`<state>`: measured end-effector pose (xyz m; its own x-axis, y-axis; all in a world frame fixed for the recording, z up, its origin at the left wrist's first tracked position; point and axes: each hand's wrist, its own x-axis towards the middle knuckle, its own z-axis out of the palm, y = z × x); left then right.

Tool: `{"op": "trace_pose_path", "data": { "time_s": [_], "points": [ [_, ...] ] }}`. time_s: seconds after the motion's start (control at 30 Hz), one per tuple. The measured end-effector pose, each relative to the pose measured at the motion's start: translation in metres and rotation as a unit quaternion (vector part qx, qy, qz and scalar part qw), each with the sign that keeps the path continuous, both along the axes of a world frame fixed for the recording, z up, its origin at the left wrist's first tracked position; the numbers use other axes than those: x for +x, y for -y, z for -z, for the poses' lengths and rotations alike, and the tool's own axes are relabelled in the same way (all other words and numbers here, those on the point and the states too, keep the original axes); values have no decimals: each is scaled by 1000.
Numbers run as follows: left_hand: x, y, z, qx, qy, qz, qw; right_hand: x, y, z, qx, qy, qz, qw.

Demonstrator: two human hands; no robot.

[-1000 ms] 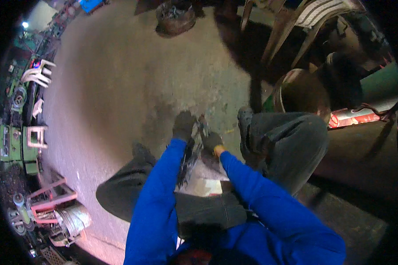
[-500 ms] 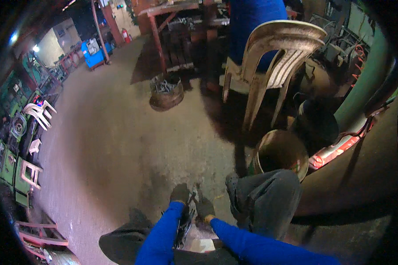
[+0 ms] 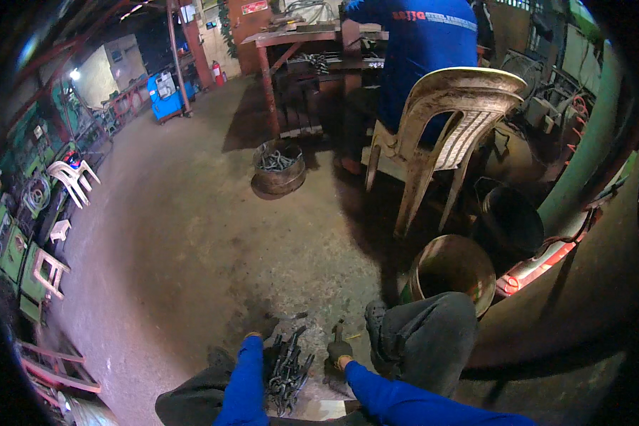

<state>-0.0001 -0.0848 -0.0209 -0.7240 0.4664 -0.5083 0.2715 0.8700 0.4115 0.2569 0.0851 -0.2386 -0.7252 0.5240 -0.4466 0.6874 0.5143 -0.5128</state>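
Between my forearms lies a pile of dark, slender metal pieces [image 3: 288,373], several of them crossing one another. Beside its left edge is my left hand [image 3: 268,352], in a dark glove; its fingers blend into the shadow and the pile, so its grip is unclear. My gloved right hand [image 3: 339,351], to the right of the pile, is closed on a short brown hammer-like tool [image 3: 338,329] that sticks up beyond the fingers. A single dark metal piece [image 3: 290,316] rests on the floor just beyond the pile.
Ahead stands a round metal tub [image 3: 280,183] with metal pieces inside. Right of my knee is a large open bucket [image 3: 453,273], with a dark bucket [image 3: 511,220] behind. A co-worker in a blue shirt [image 3: 426,42] sits on a stained plastic chair [image 3: 433,131] near a red-legged table [image 3: 264,85].
My hands, close together before, have moved apart: the left to the left, the right slightly right and nearer me. More of the metal pile shows between them. The whole view has tilted upward.
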Motion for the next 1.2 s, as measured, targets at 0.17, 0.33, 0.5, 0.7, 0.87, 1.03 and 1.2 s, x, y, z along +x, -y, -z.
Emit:
{"op": "trace_pose_path", "data": {
  "time_s": [0.17,0.33,0.5,0.7,0.87,1.03,1.2],
  "points": [
    [56,128,0,12,197,-212,957,13,45,-16,-111,-100,101,984],
    [89,93,-11,70,188,-295,934,11,-15,10,-119,-121,74,983],
    [56,122,-8,35,74,-196,977,-4,14,-5,-64,-43,60,995],
    [57,148,40,-12,90,-144,985,0,14,-46,0,31,-55,998],
    [51,138,47,-77,133,-132,979,5,-7,-49,163,53,-243,955],
    [52,140,37,-55,118,-119,984,1,4,-59,13,96,-100,990],
    [52,132,30,-58,97,-119,987,3,-10,-25,-116,44,61,990]
  ]
}}
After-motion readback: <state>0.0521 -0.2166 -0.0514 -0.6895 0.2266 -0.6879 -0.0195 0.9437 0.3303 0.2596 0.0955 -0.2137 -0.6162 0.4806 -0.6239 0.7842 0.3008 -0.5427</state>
